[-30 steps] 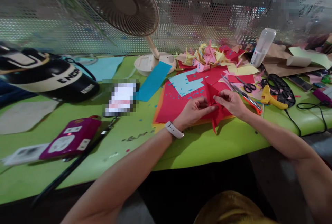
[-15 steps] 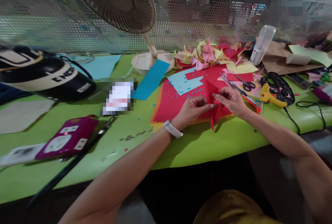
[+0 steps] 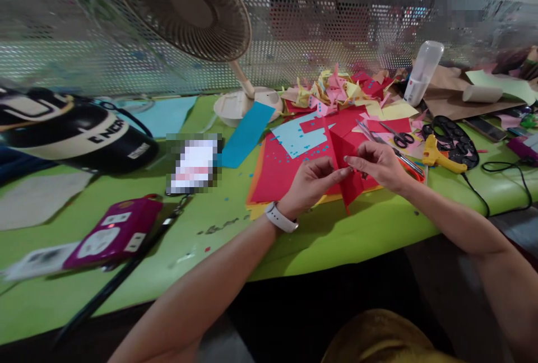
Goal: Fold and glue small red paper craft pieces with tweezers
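A folded piece of red paper [image 3: 342,153] is pinched between both hands, just above a stack of red sheets [image 3: 273,175]. My left hand [image 3: 309,184], with a white band on its wrist, closes thumb and fingers on the left side of the folded paper. From the right, my right hand [image 3: 380,167] grips the same paper, its thumb and fingertips nearly touching the left ones. The exact fold lines are hard to make out against the red sheets behind. A light blue sheet [image 3: 296,139] with small blue bits lies on the stack.
Behind the stack sits a heap of folded paper pieces [image 3: 332,88]. Scissors [image 3: 401,139], a yellow glue gun [image 3: 441,158] and a white bottle [image 3: 422,74] are to the right. A fan [image 3: 191,7], a phone [image 3: 195,164], a purple case [image 3: 113,228] and a black tumbler [image 3: 101,133] are on the left.
The folded red paper has turned slightly and shows a flatter, broader face below the fingers. Both hands keep their grip in nearly the same place. The view has shifted a little.
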A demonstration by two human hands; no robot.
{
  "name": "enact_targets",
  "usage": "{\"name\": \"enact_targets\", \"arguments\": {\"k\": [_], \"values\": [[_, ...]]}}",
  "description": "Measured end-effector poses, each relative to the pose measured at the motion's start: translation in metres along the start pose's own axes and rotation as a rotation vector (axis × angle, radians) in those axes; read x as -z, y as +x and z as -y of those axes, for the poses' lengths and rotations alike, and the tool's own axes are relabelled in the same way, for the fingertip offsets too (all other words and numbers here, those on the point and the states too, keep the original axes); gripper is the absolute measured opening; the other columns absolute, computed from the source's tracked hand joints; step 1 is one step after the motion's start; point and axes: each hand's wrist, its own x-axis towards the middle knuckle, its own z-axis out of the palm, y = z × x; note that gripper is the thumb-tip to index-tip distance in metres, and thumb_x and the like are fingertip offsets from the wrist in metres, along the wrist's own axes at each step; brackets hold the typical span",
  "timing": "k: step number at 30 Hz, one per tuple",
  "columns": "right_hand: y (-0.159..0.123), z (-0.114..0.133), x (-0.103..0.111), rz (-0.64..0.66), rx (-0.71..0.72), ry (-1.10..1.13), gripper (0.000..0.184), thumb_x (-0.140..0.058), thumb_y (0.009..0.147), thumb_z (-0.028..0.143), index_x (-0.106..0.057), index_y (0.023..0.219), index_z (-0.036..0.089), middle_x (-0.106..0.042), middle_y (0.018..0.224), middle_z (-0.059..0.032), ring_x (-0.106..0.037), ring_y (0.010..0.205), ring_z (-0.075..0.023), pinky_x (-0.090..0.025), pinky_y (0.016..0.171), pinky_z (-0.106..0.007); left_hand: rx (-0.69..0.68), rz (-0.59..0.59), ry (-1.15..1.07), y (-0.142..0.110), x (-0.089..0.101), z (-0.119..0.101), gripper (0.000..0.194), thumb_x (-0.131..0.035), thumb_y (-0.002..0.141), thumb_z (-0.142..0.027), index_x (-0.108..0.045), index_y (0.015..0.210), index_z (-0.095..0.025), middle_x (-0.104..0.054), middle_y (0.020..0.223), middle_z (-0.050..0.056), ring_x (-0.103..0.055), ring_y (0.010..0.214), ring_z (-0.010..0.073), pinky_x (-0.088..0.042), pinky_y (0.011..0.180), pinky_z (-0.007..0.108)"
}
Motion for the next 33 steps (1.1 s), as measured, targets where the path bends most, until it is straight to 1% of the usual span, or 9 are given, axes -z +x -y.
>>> {"name": "enact_targets", "arguments": {"k": [4, 7, 13, 17, 21, 23, 27, 30, 33], "values": [[0.001, -0.001, 0.001, 0.029, -0.025, 0.034, 0.049, -0.066, 0.077, 0.065, -0.054, 0.067, 0.018, -0.053, 0.056, 0.004, -0.046, 0.047, -0.0069, -0.038, 0.046, -0.022, 0.027, -0.04, 0.014, 0.0, 0.0, 0.0, 0.029, -0.083, 0.07, -0.042, -0.072, 0.075, -0.016, -0.073, 0.072, 0.002, -0.066, 0.067, 0.0141, -0.055, 0.067, 0.027], [0.001, -0.001, 0.001, 0.021, -0.014, 0.015, 0.053, -0.057, 0.081, 0.069, -0.054, 0.066, 0.018, -0.054, 0.057, 0.0023, -0.048, 0.05, -0.0078, -0.04, 0.047, -0.023, 0.045, -0.046, -0.002, 0.0, -0.001, -0.001, 0.029, -0.083, 0.07, -0.042, -0.072, 0.076, -0.016, -0.073, 0.074, 0.003, -0.067, 0.071, 0.016, -0.056, 0.072, 0.03], [0.0, -0.002, -0.003, -0.029, 0.003, -0.047, 0.051, -0.072, 0.069, 0.066, -0.052, 0.065, 0.019, -0.048, 0.055, 0.0052, -0.042, 0.05, -0.0073, -0.034, 0.046, -0.022, 0.043, -0.107, 0.002, 0.0, -0.002, 0.002, 0.031, -0.085, 0.065, -0.043, -0.069, 0.067, -0.016, -0.069, 0.066, -0.001, -0.063, 0.063, 0.0123, -0.052, 0.063, 0.025], [0.0, -0.004, -0.003, -0.026, -0.002, -0.047, 0.052, -0.07, 0.072, 0.066, -0.05, 0.062, 0.019, -0.045, 0.052, 0.0056, -0.042, 0.049, -0.0074, -0.035, 0.047, -0.023, 0.051, -0.102, -0.016, 0.0, -0.002, 0.002, 0.031, -0.086, 0.065, -0.042, -0.068, 0.065, -0.017, -0.07, 0.065, -0.001, -0.064, 0.062, 0.012, -0.053, 0.064, 0.024], [0.001, -0.005, 0.001, -0.001, -0.015, -0.023, 0.054, -0.058, 0.08, 0.069, -0.053, 0.064, 0.018, -0.055, 0.057, 0.0016, -0.051, 0.052, -0.0092, -0.041, 0.051, -0.024, 0.079, -0.077, -0.052, 0.0, -0.004, 0.002, 0.029, -0.086, 0.066, -0.041, -0.071, 0.07, -0.017, -0.074, 0.073, 0.002, -0.068, 0.07, 0.0157, -0.056, 0.071, 0.028], [0.001, -0.004, 0.004, 0.007, -0.013, -0.046, 0.053, -0.055, 0.083, 0.068, -0.053, 0.066, 0.018, -0.055, 0.056, 0.0019, -0.051, 0.051, -0.0088, -0.039, 0.05, -0.023, 0.104, -0.072, -0.085, -0.001, -0.004, 0.002, 0.028, -0.086, 0.065, -0.04, -0.073, 0.073, -0.017, -0.075, 0.076, 0.003, -0.069, 0.071, 0.0159, -0.056, 0.071, 0.029], [0.001, -0.001, 0.007, 0.085, -0.011, -0.093, 0.051, -0.057, 0.083, 0.066, -0.051, 0.063, 0.019, -0.045, 0.048, 0.0066, -0.04, 0.043, -0.006, -0.029, 0.042, -0.021, 0.178, -0.047, -0.174, -0.002, -0.003, 0.001, 0.028, -0.087, 0.064, -0.038, -0.076, 0.079, -0.017, -0.076, 0.078, 0.003, -0.068, 0.069, 0.0138, -0.056, 0.071, 0.026], [0.002, 0.001, 0.006, 0.118, 0.013, -0.083, 0.052, -0.056, 0.084, 0.066, -0.05, 0.062, 0.019, -0.046, 0.048, 0.0065, -0.038, 0.042, -0.0056, -0.029, 0.042, -0.022, 0.236, -0.025, -0.213, -0.002, -0.002, 0.0, 0.029, -0.088, 0.063, -0.037, -0.077, 0.082, -0.018, -0.076, 0.079, 0.003, -0.068, 0.069, 0.0131, -0.056, 0.072, 0.026], [0.002, 0.001, 0.004, 0.12, 0.01, -0.103, 0.051, -0.056, 0.084, 0.064, -0.049, 0.061, 0.02, -0.045, 0.047, 0.0066, -0.037, 0.043, -0.0056, -0.029, 0.043, -0.021, 0.263, -0.037, -0.235, -0.002, -0.001, 0.0, 0.028, -0.086, 0.065, -0.037, -0.077, 0.084, -0.018, -0.076, 0.08, 0.003, -0.069, 0.07, 0.0142, -0.056, 0.071, 0.027]]}}
